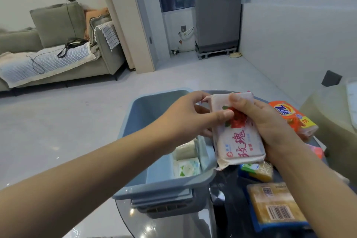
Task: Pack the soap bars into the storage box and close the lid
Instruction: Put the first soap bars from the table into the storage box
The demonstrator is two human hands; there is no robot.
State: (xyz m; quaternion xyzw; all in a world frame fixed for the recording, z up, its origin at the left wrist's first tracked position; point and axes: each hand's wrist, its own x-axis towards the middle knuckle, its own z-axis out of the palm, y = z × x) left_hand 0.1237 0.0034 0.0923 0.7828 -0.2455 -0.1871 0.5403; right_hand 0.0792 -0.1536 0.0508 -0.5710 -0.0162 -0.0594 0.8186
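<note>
Far left, a grey-green fabric sofa [63,44] with soft square cushions stands well apart from your work, a pale quilted pad and a thin black cord lying on its seat.

Your left hand [185,120] reaches in from the lower left, thumb pressed on the face of the pink soap bar [239,139] and fingers curled behind its left edge, so it grips that bar. Beneath it sits the storage box [154,185], a smooth blue-grey plastic tub with a broad rolled rim and a ribbed latch on its near side, open at the top. In it lie 2 wrapped bars: a cream one [185,149] and, nearer you, a white one with green print [186,167], both against the right wall.

The pink bar is a flat rectangle in crinkled, matte white-pink wrapper with a red flower and red characters. It is held tilted above the box's right rim, between both hands.

Your right hand [270,127] clasps the same bar from the right, thumb over its top end, palm behind.

Right of that, on the dark glossy glass table [222,208], lie an orange Tide bar [293,118], a green-and-yellow bar [257,170] and a translucent amber bar [276,205] with a barcode.
</note>
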